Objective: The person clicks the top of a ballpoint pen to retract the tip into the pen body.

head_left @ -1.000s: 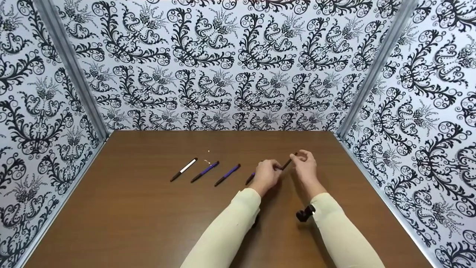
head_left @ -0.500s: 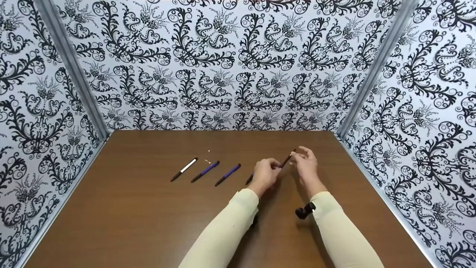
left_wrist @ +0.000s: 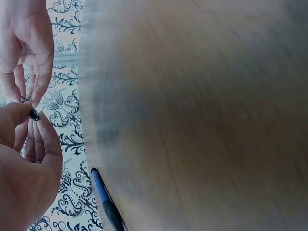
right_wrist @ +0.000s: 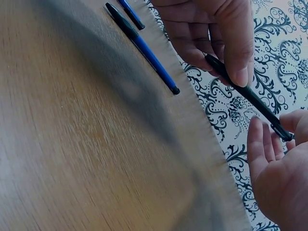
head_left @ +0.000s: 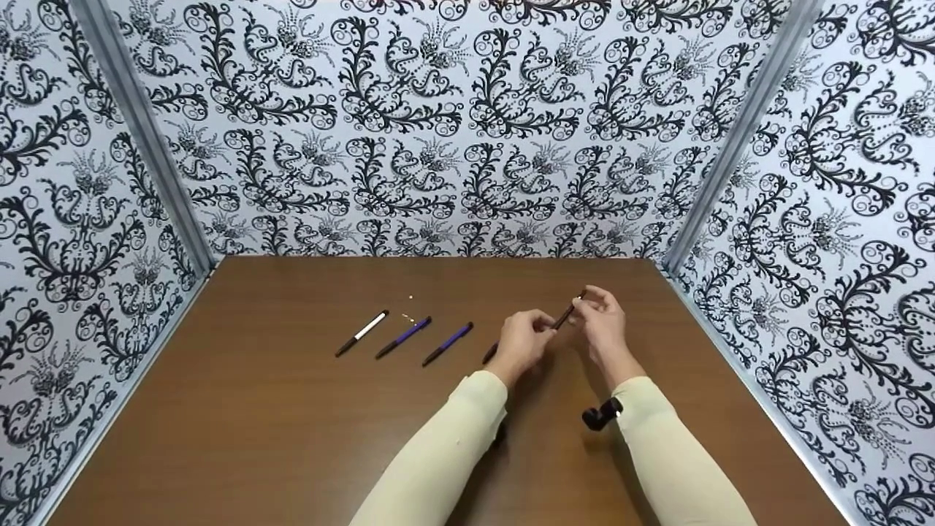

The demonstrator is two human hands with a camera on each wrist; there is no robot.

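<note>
A black pen (head_left: 566, 315) slants up to the right between both hands in the head view. My left hand (head_left: 522, 340) pinches its lower end between thumb and fingers. The thumb and fingers of my right hand (head_left: 602, 325) pinch the upper end, where the clip shows in the right wrist view. Seen from the right wrist, the dark pen (right_wrist: 245, 94) is held over the far part of the table. A blue-and-black pen (head_left: 491, 353) lies beside my left hand, partly hidden by it.
To the left, two blue-and-black pens (head_left: 448, 343) (head_left: 404, 337) and a white-and-black pen (head_left: 362, 333) lie slanted in a row on the brown table (head_left: 256, 424). Patterned panels (head_left: 409, 146) enclose the back and sides. A black wrist camera (head_left: 601, 415) sits on the right sleeve.
Both hands keep hold of the black pen. My right hand has risen slightly, and the pen's upper end has shifted a little within its fingers.
</note>
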